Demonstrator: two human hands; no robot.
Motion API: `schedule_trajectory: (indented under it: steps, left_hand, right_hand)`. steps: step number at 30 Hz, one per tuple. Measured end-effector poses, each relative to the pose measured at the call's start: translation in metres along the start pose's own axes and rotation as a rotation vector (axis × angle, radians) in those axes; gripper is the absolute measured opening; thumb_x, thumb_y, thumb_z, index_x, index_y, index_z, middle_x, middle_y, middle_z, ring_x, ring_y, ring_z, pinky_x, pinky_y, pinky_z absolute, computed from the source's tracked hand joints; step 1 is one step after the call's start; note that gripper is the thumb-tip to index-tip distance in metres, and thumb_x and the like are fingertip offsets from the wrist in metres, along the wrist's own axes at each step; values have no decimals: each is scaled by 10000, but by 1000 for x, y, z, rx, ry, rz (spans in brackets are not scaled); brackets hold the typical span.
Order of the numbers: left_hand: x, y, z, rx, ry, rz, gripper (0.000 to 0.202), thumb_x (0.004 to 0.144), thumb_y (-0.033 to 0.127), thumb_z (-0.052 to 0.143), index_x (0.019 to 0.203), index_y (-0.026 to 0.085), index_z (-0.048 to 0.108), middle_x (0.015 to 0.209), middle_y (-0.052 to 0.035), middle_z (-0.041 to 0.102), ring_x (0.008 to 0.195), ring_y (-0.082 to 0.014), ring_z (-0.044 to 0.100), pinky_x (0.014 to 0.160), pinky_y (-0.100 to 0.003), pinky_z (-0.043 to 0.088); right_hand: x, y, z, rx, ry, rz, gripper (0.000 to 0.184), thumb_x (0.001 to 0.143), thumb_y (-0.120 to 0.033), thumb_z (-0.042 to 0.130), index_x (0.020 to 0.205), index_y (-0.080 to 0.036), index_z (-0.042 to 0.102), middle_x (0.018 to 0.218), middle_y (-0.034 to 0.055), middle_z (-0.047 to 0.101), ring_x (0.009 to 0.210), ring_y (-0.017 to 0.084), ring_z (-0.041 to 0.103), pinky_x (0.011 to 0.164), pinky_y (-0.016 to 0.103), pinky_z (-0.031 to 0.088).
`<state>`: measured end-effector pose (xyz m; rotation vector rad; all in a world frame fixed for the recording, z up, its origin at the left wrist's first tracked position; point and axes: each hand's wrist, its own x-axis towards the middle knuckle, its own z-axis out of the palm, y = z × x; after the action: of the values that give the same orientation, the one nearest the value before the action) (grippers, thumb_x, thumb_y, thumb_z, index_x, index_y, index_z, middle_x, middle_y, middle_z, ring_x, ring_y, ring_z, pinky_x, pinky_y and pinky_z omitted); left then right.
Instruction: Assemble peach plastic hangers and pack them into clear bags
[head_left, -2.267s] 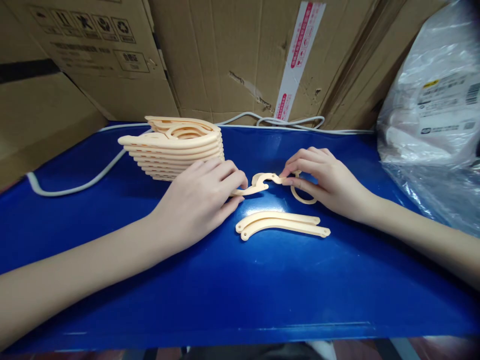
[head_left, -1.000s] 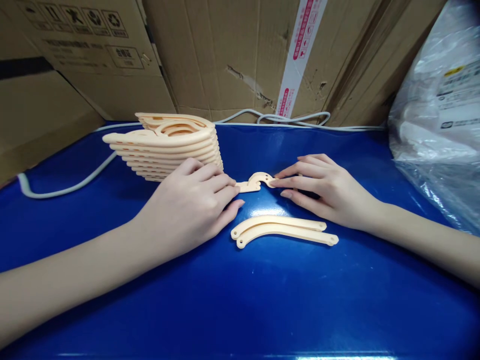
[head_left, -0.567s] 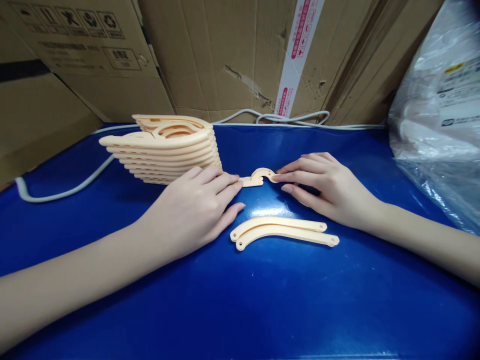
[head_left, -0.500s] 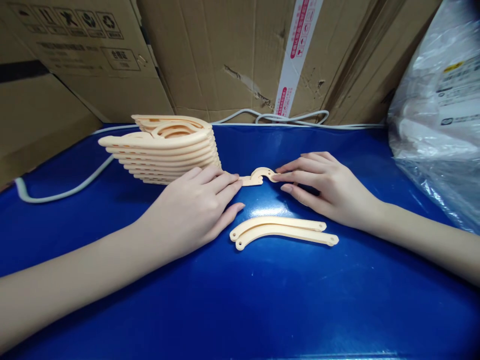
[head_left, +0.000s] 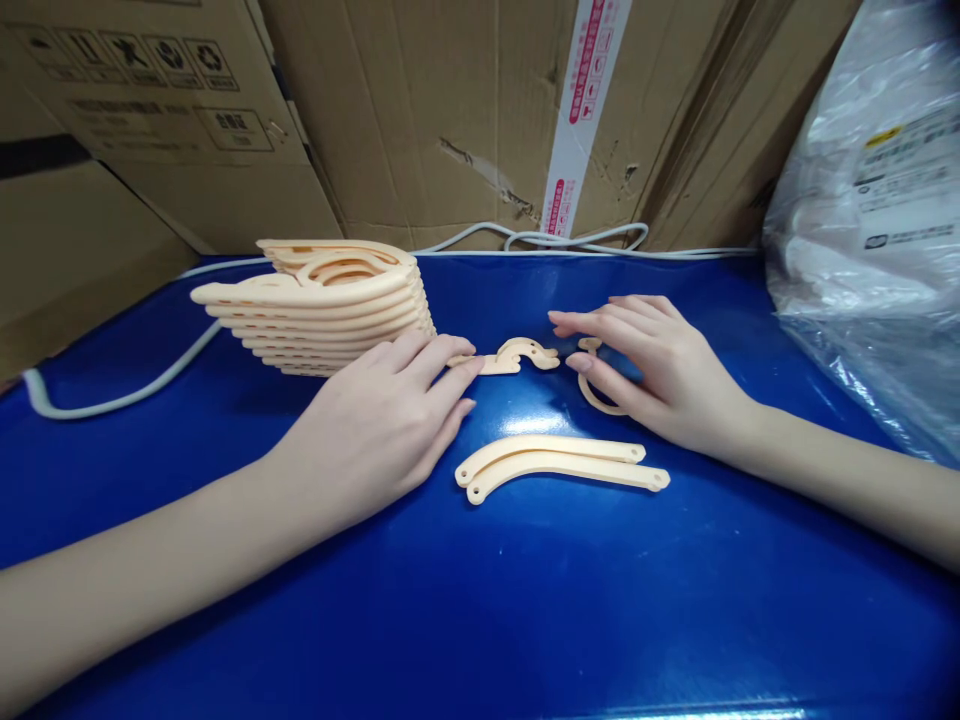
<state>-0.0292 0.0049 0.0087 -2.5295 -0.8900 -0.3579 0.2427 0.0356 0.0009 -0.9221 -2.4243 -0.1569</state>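
Observation:
My left hand (head_left: 382,420) lies stretched out with its fingertips resting on the left end of a beige plastic hanger centre piece (head_left: 501,362). That end is partly covered by the fingers. To the right, my right hand (head_left: 664,370) is open, thumb and fingers apart, over a curved beige hook (head_left: 592,397), which is partly hidden behind the thumb; contact cannot be made out. Two curved beige hanger arms (head_left: 555,462), with holes at their ends, lie side by side in front of the hands. Beyond my left hand stands a stack of beige hanger parts (head_left: 330,310).
The blue tabletop (head_left: 480,610) carries everything. Cardboard boxes (head_left: 420,90) line the back and left. A pale cable (head_left: 142,395) runs along the rear edge and loops at left. A clear plastic bag (head_left: 862,220) with white contents sits at right.
My right hand has let go of the centre piece's right end and opened, uncovering a curved hook beneath it. My left hand stays on the piece. The whole view has shifted slightly.

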Motion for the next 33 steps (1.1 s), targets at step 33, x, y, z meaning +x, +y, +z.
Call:
schedule_trajectory:
  steps: [33]
  left_hand:
    - [0,13,-12,-535,-36,121,100,981,181,516,911,165,586,992,-29,637,796,-130,579,713,-249,444]
  right_hand:
    - [8,20,-38,-542,-247,-449,325,1026,-222,403,1046,-173,723,923,89,649,829,243,563,789,423,469]
